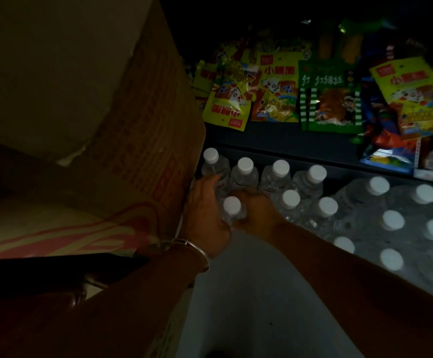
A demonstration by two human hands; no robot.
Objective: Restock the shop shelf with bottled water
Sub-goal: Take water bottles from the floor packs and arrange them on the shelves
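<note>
water bottle (232, 208) gripped between left hand (205, 213) and right hand (255, 210).

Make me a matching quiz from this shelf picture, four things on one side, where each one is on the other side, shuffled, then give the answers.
Things
1. cardboard box
2. snack packets
3. shrink-wrapped pack of bottles
4. bracelet

Places
A. on the shelf above the water bottles
B. on the wrist of the left hand
C. at the left, beside the row of loose bottles
D. at the right, past the right hand

Pairs: 1-C, 2-A, 3-D, 4-B
</note>
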